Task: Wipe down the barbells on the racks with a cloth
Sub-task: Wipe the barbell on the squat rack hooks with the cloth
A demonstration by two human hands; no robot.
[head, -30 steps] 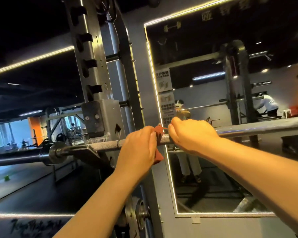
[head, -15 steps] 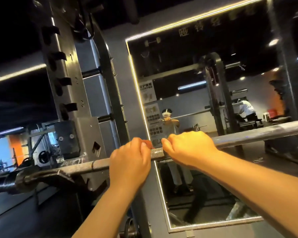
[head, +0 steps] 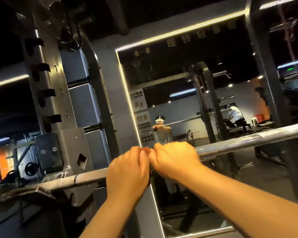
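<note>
Barbell (head: pixel 248 140) ran across in front of us, from low on the left of the hands up to the far right, with bare steel showing on both sides of the hands. To the left of our left hand it lay on the rack hook (head: pixel 33 191). Our left hand (head: pixel 127 170) was curled over the bar from above, back of the hand toward us, clamped round the red cloth (head: pixel 145 149) on the bar. Only a small bit of cloth showed on top between the two hands, plus a dark strip below the left hand's thumb side. Our right hand (head: pixel 175 158) sat just beside the left, touching or nearly so, fingers curled over the bar and gripping it. We could not tell if it also pinched the cloth edge. The rack upright (head: pixel 58 100), with numbered slots and pegs, stood up and left of the left hand. The mirror (head: pixel 162 79), with a lit strip along its frame, was behind and above the hands. In it, right above the hands, we saw a reflected person (head: pixel 162 129) holding a bar with both hands. A second person (head: pixel 235 114) in a white top showed further right, above our right forearm
</note>
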